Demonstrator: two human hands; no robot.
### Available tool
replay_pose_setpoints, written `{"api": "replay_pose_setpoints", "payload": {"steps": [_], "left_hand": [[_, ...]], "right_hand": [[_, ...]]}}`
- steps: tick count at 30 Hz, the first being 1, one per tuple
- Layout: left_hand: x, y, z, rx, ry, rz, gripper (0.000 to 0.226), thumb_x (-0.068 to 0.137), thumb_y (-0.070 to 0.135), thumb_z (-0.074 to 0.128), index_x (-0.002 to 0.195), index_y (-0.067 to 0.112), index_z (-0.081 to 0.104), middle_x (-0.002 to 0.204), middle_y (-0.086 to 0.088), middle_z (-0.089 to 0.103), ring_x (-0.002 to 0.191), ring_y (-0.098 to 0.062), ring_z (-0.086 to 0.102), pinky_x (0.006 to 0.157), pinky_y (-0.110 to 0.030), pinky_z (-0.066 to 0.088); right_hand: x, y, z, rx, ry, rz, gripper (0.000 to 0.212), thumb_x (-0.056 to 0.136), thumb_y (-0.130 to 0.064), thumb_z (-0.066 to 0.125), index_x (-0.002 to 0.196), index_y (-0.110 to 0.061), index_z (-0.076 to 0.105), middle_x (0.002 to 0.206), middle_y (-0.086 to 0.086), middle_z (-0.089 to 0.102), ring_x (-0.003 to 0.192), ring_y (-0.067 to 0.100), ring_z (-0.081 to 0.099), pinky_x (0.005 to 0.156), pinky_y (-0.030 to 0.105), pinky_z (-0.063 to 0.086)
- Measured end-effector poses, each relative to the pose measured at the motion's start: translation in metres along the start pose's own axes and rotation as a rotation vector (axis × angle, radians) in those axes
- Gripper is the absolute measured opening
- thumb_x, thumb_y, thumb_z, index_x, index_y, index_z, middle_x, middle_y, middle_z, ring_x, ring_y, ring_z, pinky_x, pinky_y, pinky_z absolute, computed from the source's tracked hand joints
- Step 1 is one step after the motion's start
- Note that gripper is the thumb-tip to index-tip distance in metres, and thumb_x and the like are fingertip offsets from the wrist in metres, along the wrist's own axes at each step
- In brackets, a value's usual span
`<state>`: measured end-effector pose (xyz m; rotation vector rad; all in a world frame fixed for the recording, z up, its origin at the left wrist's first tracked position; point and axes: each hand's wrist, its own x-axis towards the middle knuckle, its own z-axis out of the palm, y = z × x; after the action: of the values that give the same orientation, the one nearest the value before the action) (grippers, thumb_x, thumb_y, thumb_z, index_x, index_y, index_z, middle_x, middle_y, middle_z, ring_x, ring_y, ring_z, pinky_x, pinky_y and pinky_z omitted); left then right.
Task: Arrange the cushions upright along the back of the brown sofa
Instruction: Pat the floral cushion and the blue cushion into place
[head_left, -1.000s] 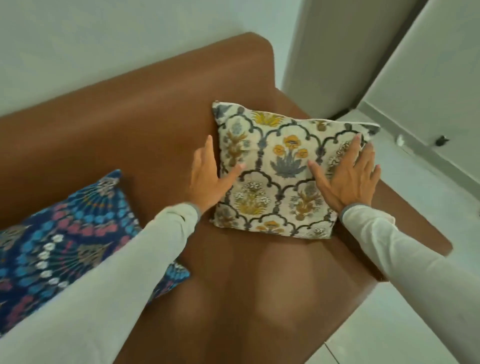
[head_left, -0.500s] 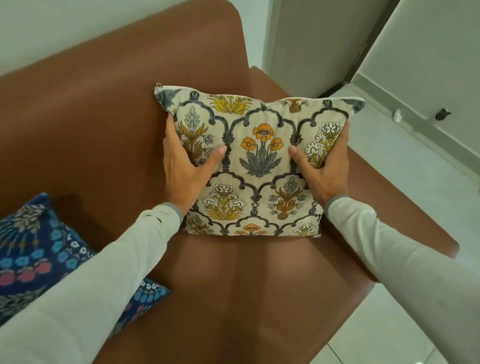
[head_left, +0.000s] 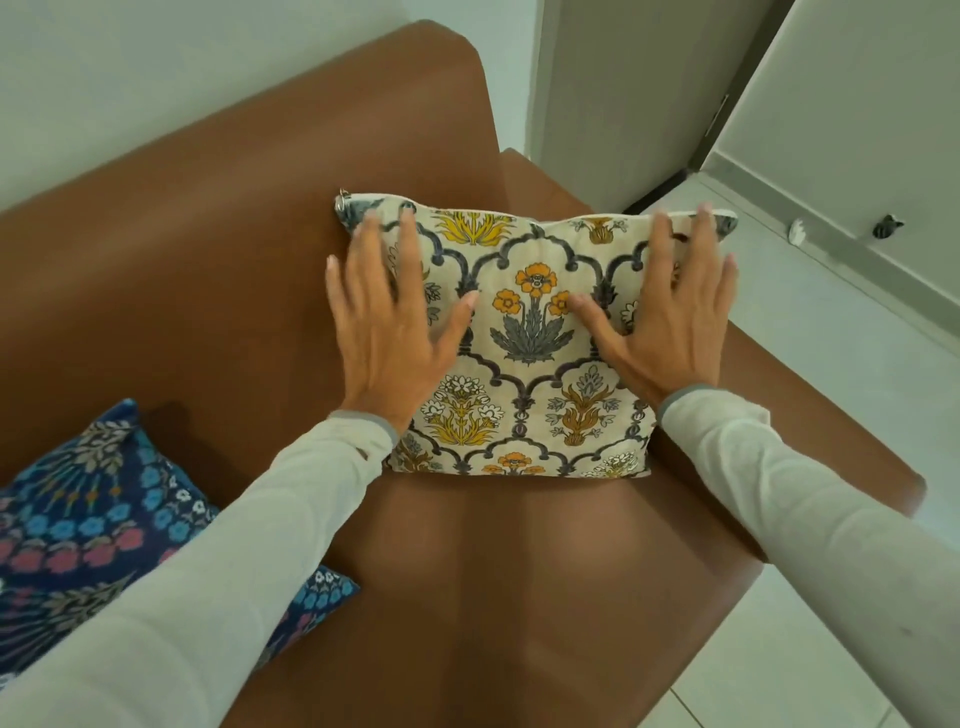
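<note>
Two hands: the left hand (head_left: 392, 332) and the right hand (head_left: 670, 322) lie with palms toward the face of the cream cushion with yellow and grey floral print (head_left: 524, 353), one on each half.
Fingers: spread wide and flat on both hands, curled round nothing; the tips are blurred, so whether they press the cloth or hover just off it cannot be told.
Cream cushion, place: it stands on the seat of the brown leather sofa (head_left: 218, 249) at its right end, its lower edge on the seat and its upper edge against the backrest.
Cream cushion, axis: the long edges run left to right along the backrest; the face leans back a little, not fully upright.
Key relation: the cushion lies directly ahead of both palms, between them and the backrest, so a push forward would drive it into the back of the sofa.
Nearer hand: neither; the two sit level, the left fingers (head_left: 410, 244) near the top left corner with the zip pull, the right fingers (head_left: 701, 244) near the top right corner.
Second cushion: a dark blue cushion with pink and blue flower pattern (head_left: 88, 525) lies at lower left, well apart, partly under the left sleeve.
Judgement: the cream cushion looks nearly placed; the blue one probably comes next, nearer the left hand.
</note>
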<state>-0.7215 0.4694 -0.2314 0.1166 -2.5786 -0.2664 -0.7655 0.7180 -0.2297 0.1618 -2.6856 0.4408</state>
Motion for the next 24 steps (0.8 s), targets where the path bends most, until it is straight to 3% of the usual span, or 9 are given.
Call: {"api": "replay_pose_setpoints", "payload": {"steps": [2,4,8,12,16,24], "left_hand": [[0.014,0.009,0.002,0.079,-0.040,0.169,0.082,0.109,0.064,0.037,0.167,0.006,0.030,0.173,-0.028,0.025,0.161,-0.040,0.026,0.130,-0.059,0.021],[0.023,0.011,0.009,0.124,-0.101,0.222,0.082,0.110,0.065,0.029,0.169,0.008,0.027,0.174,-0.026,0.021,0.162,-0.040,0.023,0.130,-0.058,0.021],[0.018,0.005,0.012,0.189,-0.141,0.221,0.082,0.109,0.067,0.026,0.169,0.011,0.028,0.173,-0.025,0.025,0.161,-0.040,0.026,0.129,-0.058,0.023],[0.001,-0.010,-0.026,0.225,-0.104,0.159,0.080,0.110,0.064,0.028,0.168,0.010,0.029,0.172,-0.026,0.028,0.160,-0.041,0.030,0.128,-0.059,0.026],[-0.034,-0.060,-0.097,0.285,-0.048,0.125,0.077,0.112,0.062,0.028,0.169,0.010,0.027,0.173,-0.027,0.026,0.160,-0.041,0.028,0.128,-0.060,0.024],[-0.131,-0.208,-0.264,0.479,0.025,-0.126,0.078,0.111,0.065,0.029,0.169,0.012,0.028,0.173,-0.027,0.024,0.161,-0.042,0.027,0.127,-0.065,0.024]], "right_hand": [[0.011,-0.010,0.000,-0.110,-0.056,-0.168,0.097,0.096,-0.082,0.035,0.168,-0.018,0.028,0.173,0.027,0.020,0.162,0.042,0.020,0.128,0.064,0.013],[0.015,-0.013,0.004,-0.169,-0.114,-0.230,0.093,0.098,-0.082,0.025,0.167,-0.021,0.029,0.173,0.025,0.024,0.161,0.041,0.022,0.128,0.063,0.016],[0.012,-0.012,0.002,-0.213,-0.166,-0.235,0.094,0.098,-0.081,0.017,0.168,-0.020,0.026,0.172,0.025,0.025,0.160,0.041,0.024,0.128,0.062,0.017],[0.010,-0.044,-0.016,-0.236,-0.135,-0.283,0.093,0.099,-0.079,0.022,0.168,-0.017,0.027,0.171,0.027,0.027,0.160,0.043,0.026,0.128,0.063,0.017],[0.002,-0.122,-0.037,-0.192,-0.091,-0.427,0.091,0.101,-0.077,0.021,0.167,-0.017,0.029,0.169,0.029,0.030,0.158,0.043,0.031,0.127,0.065,0.019],[-0.068,-0.350,-0.059,-0.025,-0.083,-0.689,0.090,0.100,-0.077,0.029,0.167,-0.017,0.032,0.168,0.029,0.032,0.156,0.044,0.033,0.125,0.066,0.022]]}}
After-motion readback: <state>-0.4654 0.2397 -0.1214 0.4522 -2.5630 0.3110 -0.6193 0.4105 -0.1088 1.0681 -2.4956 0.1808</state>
